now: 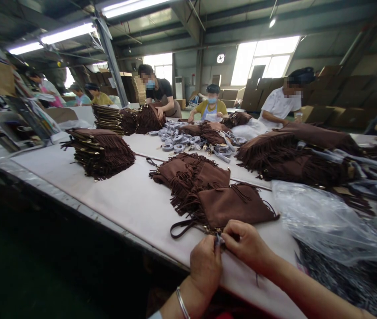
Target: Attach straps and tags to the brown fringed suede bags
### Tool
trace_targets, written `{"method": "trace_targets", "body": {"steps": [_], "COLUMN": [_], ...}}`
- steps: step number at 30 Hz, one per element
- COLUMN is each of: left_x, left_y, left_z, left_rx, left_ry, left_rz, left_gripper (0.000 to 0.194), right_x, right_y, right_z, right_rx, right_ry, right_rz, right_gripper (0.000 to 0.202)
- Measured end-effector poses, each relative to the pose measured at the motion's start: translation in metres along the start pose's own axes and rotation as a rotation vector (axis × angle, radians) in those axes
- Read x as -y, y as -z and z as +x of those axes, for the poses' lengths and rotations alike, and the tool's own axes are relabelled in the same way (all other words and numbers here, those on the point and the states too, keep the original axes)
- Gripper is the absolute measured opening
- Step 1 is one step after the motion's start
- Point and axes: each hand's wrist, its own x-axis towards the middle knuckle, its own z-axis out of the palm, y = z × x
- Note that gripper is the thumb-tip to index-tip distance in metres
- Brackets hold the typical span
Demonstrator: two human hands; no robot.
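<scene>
My left hand (206, 261), with a bangle at the wrist, is closed in a pinch at the near edge of a brown fringed pouch (235, 204). Close against it, my right hand (243, 241) pinches at the same spot. Between the fingertips shows a small greyish piece, too small to name, beside the pouch's gold-coloured metal fittings. A dark wrist strap (181, 228) loops out to the left of the pouch. Behind it, more brown fringed pouches (191, 173) lie overlapping on the white table (115, 210).
A stack of fringed pouches (100, 153) stands at the left. Wrapped grey coils (178, 137) are heaped in the middle. Clear plastic bags (328, 221) and a large brown pile (294, 150) lie at the right. Several people work across the table.
</scene>
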Motion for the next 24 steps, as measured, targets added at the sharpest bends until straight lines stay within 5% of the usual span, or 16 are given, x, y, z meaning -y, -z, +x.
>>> {"method": "trace_targets", "body": {"steps": [3, 9, 14, 18, 24], "left_x": [0.0, 0.004, 0.004, 0.001, -0.001], "left_y": [-0.001, -0.006, -0.007, -0.003, 0.002], "left_z": [0.0, -0.003, -0.002, -0.002, -0.002], "left_rx": [-0.002, -0.015, -0.017, -0.003, 0.016], "left_ry": [-0.009, -0.03, -0.022, -0.012, 0.005], "left_rz": [0.023, 0.059, 0.074, 0.051, 0.029], "left_gripper": [0.022, 0.021, 0.021, 0.02, 0.02], "right_x": [0.0, -0.01, -0.014, -0.014, -0.012], "right_y": [0.006, -0.005, -0.016, -0.016, -0.01], "right_z": [0.005, 0.003, -0.003, -0.008, -0.018], "right_rx": [-0.025, 0.151, 0.154, 0.13, 0.057], "right_ry": [-0.068, -0.214, -0.273, -0.185, 0.144], "right_rz": [-0.038, -0.098, -0.063, -0.141, -0.437], "right_gripper": [0.025, 0.039, 0.033, 0.026, 0.027]}}
